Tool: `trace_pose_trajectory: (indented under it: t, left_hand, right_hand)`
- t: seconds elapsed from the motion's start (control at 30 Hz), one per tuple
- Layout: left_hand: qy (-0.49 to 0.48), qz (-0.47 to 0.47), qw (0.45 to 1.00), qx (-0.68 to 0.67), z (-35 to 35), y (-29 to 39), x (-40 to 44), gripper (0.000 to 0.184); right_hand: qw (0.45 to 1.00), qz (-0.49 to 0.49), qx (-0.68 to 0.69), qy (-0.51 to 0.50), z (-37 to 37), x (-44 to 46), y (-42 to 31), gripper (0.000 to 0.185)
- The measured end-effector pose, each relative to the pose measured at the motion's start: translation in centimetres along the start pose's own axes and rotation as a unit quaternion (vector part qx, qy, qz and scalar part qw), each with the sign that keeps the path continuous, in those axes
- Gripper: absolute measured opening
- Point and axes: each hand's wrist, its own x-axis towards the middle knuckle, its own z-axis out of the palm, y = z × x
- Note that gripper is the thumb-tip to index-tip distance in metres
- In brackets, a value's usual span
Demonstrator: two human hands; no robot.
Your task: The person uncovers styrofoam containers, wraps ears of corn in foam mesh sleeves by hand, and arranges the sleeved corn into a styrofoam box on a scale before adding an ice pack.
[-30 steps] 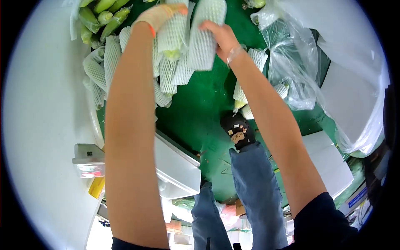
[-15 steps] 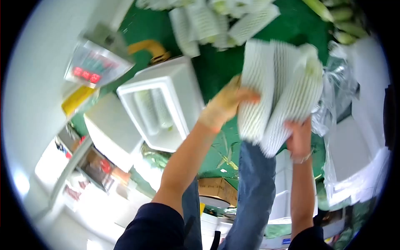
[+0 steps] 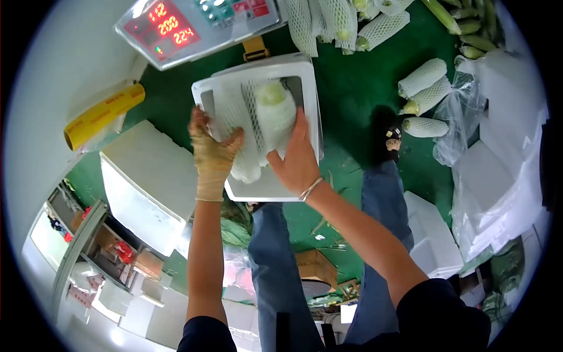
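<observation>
Two ears of corn in white foam net sleeves lie side by side in a white foam box (image 3: 267, 192), over more sleeved corn. My left hand (image 3: 214, 155), in a thin yellowish glove, grips the left sleeved ear (image 3: 230, 108) at the box's left side, thumb across its front. My bare right hand (image 3: 298, 161), with a bracelet at the wrist, holds the right sleeved ear (image 3: 275, 117), whose pale green end shows at the top. The fingers of both hands are partly hidden by the corn and the box.
A scale with a red digital display (image 3: 170, 26) stands above the box. A yellow roll (image 3: 105, 116) and a large white foam box (image 3: 149, 176) are left. Sleeved corn (image 3: 425, 94) lies right, with a clear plastic bag (image 3: 460, 126). Unsleeved corn ears (image 3: 478, 41) lie upper right.
Both hands have carried the sleeved corn left from above the green floor into the white foam box. The camera view has shifted, bringing the scale nearer.
</observation>
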Motion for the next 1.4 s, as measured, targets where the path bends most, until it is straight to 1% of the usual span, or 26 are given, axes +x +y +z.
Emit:
trace_pose_trajectory:
  t: [0.03,0.07,0.1,0.13,0.2,0.23,0.27,0.33,0.4,0.5,0.53,0.6,0.67,0.7,0.8,0.9,0.93,0.97,1.13,1.17,1.2,1.23,1.3,1.33,1.37,1.4]
  left_hand:
    - [0.075,0.098,0.976,0.182,-0.2,0.7,-0.8,0.070]
    - [0.149,0.196,0.900,0.358,-0.5,1.2,-1.1,0.076]
    - [0.150,0.224,0.899,0.344,0.1,0.7,-1.4,0.075]
    - [0.114,0.219,0.891,0.381,0.6,0.4,-1.7,0.074]
    - [0.049,0.202,0.892,0.401,2.2,-0.3,-1.2,0.068]
    - [0.057,0.193,0.850,0.486,3.1,-0.6,-1.3,0.064]
    - [0.057,0.195,0.852,0.483,3.4,-1.7,-0.7,0.064]
    - [0.095,0.193,0.876,0.432,3.8,-4.3,0.0,0.062]
    - [0.103,0.198,0.871,0.438,3.7,-3.7,-0.3,0.063]
    - [0.086,0.163,0.875,0.448,3.1,-1.5,-0.2,0.066]
    - [0.091,0.136,0.882,0.442,3.0,-0.6,-0.9,0.066]
    - [0.134,0.171,0.897,0.385,2.6,1.4,-3.5,0.064]
    - [0.171,0.149,0.902,0.367,2.0,1.2,-7.3,0.062]
    - [0.190,0.158,0.906,0.345,1.8,0.9,-9.3,0.062]
    - [0.225,0.083,0.931,0.275,2.0,-0.5,-15.4,0.053]
    - [0.225,0.026,0.954,0.196,2.2,-2.4,-20.6,0.043]
    - [0.225,0.006,0.963,0.148,2.2,-2.8,-22.0,0.041]
    - [0.229,0.004,0.963,0.144,1.9,-2.6,-23.1,0.041]
    - [0.246,-0.063,0.962,0.103,-0.5,-4.2,-28.3,0.036]
    - [0.266,-0.092,0.958,0.052,-1.0,-3.4,-28.7,0.034]
    - [0.268,-0.093,0.958,0.044,-1.5,-4.5,-29.4,0.034]
    - [0.281,-0.122,0.952,-0.013,-1.9,-6.2,-30.2,0.033]
    - [0.318,-0.175,0.927,-0.091,-3.1,-4.6,-30.3,0.026]
    - [0.327,-0.177,0.923,-0.097,-3.5,-5.2,-30.2,0.026]
    - [0.337,-0.178,0.913,-0.147,-4.0,-6.1,-30.0,0.024]
    - [0.338,-0.178,0.902,-0.199,-4.3,-6.9,-29.8,0.021]
  right_hand:
    - [0.985,-0.096,-0.122,0.073,-0.1,-1.1,-1.1,0.079]
    - [0.940,-0.200,-0.235,0.144,0.1,-1.6,-2.0,0.078]
    - [0.933,-0.209,-0.253,0.147,0.1,-1.6,-2.3,0.073]
    - [0.930,-0.218,-0.257,0.146,0.6,-1.0,-2.4,0.073]
    - [0.901,-0.225,-0.356,0.100,2.5,0.1,-1.1,0.069]
    - [0.877,-0.212,-0.415,0.116,3.2,1.1,0.0,0.064]
    - [0.876,-0.212,-0.418,0.118,3.6,2.1,0.7,0.064]
    - [0.879,-0.176,-0.422,0.134,4.2,3.4,1.6,0.065]
    - [0.868,-0.180,-0.442,0.140,4.0,3.0,1.6,0.068]
    - [0.910,-0.168,-0.365,0.098,2.8,2.3,-1.2,0.068]
    - [0.907,-0.183,-0.366,0.098,2.0,1.3,-2.3,0.068]
    - [0.928,-0.218,-0.296,0.060,-0.7,-2.7,-4.5,0.063]
    - [0.945,-0.216,-0.245,-0.022,-3.3,-7.5,-4.4,0.058]
    - [0.953,-0.183,-0.240,-0.040,-4.4,-10.1,-3.7,0.055]
    - [0.952,-0.082,-0.274,-0.109,-8.1,-16.2,-1.1,0.050]
    - [0.943,-0.065,-0.310,-0.107,-10.0,-20.6,0.5,0.044]
    - [0.943,0.002,-0.305,-0.132,-10.3,-21.5,0.8,0.041]
    - [0.939,0.069,-0.299,-0.157,-10.3,-22.3,0.9,0.039]
    - [0.934,0.087,-0.292,-0.186,-7.9,-24.3,1.0,0.032]
    - [0.934,0.091,-0.284,-0.195,-6.9,-24.5,0.7,0.031]
    - [0.932,0.090,-0.291,-0.195,-5.7,-24.6,0.6,0.031]
    - [0.936,0.088,-0.274,-0.205,-4.6,-24.4,0.5,0.029]
    - [0.933,0.081,-0.266,-0.227,-1.8,-23.4,-0.4,0.026]
    - [0.919,0.048,-0.292,-0.258,0.0,-22.6,-1.1,0.026]
    - [0.904,0.015,-0.318,-0.285,2.1,-21.7,-1.6,0.026]
    - [0.902,0.014,-0.326,-0.282,4.2,-20.9,-1.9,0.026]
